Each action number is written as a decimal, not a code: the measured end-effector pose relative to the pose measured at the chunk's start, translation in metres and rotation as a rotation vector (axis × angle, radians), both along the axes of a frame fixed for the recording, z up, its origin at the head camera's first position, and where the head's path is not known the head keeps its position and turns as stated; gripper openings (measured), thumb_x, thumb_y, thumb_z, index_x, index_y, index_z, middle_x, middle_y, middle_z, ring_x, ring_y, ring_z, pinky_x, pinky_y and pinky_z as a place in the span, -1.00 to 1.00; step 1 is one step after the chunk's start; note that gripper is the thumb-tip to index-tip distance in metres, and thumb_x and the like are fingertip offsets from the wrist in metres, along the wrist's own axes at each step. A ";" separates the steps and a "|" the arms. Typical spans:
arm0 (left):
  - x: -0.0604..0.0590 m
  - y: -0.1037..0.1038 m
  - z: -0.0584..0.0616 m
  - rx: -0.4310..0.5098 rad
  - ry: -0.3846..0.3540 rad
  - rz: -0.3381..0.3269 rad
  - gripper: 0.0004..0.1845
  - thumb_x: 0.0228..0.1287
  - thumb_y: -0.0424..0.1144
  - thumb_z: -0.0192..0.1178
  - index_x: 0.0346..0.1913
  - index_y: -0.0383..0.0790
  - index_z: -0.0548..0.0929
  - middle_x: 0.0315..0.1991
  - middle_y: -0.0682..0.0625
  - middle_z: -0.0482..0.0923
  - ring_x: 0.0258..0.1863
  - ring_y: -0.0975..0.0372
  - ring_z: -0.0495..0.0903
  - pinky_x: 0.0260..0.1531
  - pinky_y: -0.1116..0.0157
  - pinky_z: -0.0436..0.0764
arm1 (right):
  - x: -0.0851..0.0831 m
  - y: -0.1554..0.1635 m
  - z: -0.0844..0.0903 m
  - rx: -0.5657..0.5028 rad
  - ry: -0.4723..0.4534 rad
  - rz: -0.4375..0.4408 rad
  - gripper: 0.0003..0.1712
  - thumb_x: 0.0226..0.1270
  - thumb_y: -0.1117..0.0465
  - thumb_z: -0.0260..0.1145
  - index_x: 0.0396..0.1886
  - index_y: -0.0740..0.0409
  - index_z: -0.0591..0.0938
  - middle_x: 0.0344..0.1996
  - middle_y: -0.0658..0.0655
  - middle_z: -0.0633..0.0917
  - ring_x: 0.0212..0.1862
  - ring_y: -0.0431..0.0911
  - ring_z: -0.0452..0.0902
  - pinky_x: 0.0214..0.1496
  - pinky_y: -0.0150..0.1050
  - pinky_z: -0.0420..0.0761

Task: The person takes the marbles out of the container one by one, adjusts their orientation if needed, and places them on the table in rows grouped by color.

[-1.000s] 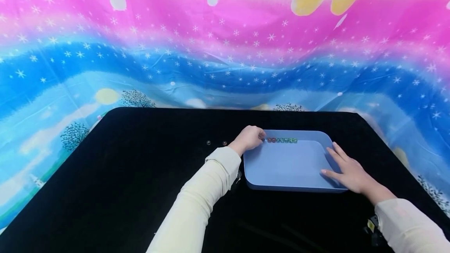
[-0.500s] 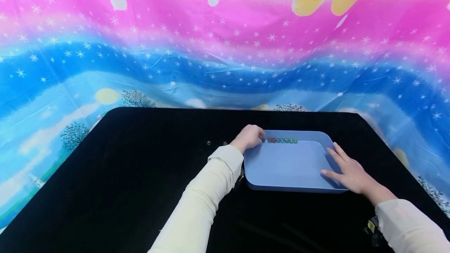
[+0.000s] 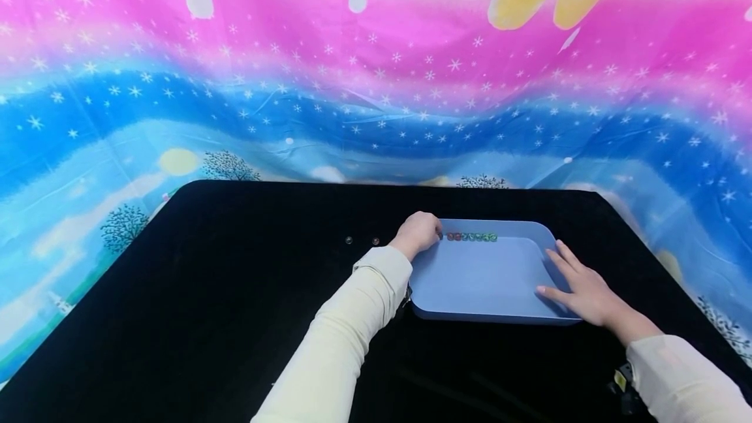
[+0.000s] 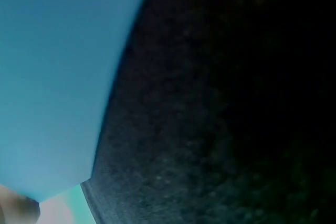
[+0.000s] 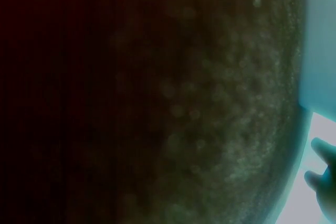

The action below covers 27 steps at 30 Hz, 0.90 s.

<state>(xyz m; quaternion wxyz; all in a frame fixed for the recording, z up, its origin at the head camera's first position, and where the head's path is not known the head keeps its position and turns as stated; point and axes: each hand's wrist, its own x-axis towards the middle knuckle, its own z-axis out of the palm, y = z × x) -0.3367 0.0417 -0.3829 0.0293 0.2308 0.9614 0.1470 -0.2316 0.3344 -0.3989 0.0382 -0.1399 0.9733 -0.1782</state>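
Note:
At the far left corner of a blue-grey tray (image 3: 470, 279), my left hand (image 3: 418, 230) pinches a small dark marble (image 3: 440, 236) between its fingertips; the hand mostly hides it. Just right of those fingers, a row of glass marbles (image 3: 472, 237) lies along the tray's far side, reddish ones first and several green ones after. My right hand (image 3: 587, 289) rests on the tray's right rim with fingers spread and straight. In the left wrist view, the tray wall (image 4: 58, 77) fills the left side. Blurred fingers (image 5: 325, 182) of the right hand show in the right wrist view.
Two loose marbles, one greyish (image 3: 349, 240) and one reddish (image 3: 376, 241), lie on the black-covered table (image 3: 205, 292) left of my left hand. A patterned pink and blue cloth (image 3: 376, 83) hangs behind the table's far edge.
My left forearm has shifted slightly to the right, while its fingertips stay at the same tray corner. The right hand, the tray and the marble row have not visibly moved.

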 end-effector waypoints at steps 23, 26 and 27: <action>0.003 0.003 -0.006 -0.050 0.057 0.030 -0.87 0.17 -0.18 0.10 -0.30 0.02 0.65 -0.30 0.17 0.56 -0.51 0.35 0.39 -0.56 0.44 0.40 | 0.001 -0.002 0.003 -0.001 -0.003 0.009 -0.04 0.17 -0.16 0.08 0.29 0.38 -0.08 0.28 0.31 -0.31 0.18 0.40 -0.21 -0.03 0.32 0.00; 0.003 0.002 -0.007 -0.051 0.062 0.022 -0.89 0.17 -0.20 0.10 -0.37 0.01 0.64 -0.38 0.16 0.54 -0.54 0.34 0.37 -0.58 0.43 0.38 | 0.000 -0.001 0.003 -0.001 -0.004 0.012 -0.05 0.17 -0.16 0.08 0.29 0.38 -0.08 0.28 0.31 -0.31 0.18 0.39 -0.21 -0.04 0.32 0.00; 0.003 0.002 -0.007 -0.051 0.066 0.018 -0.89 0.17 -0.20 0.10 -0.40 0.00 0.63 -0.41 0.16 0.53 -0.55 0.33 0.37 -0.59 0.43 0.37 | 0.000 -0.001 0.002 -0.001 -0.005 0.013 -0.05 0.17 -0.15 0.08 0.29 0.38 -0.08 0.28 0.31 -0.31 0.18 0.39 -0.21 -0.04 0.32 0.00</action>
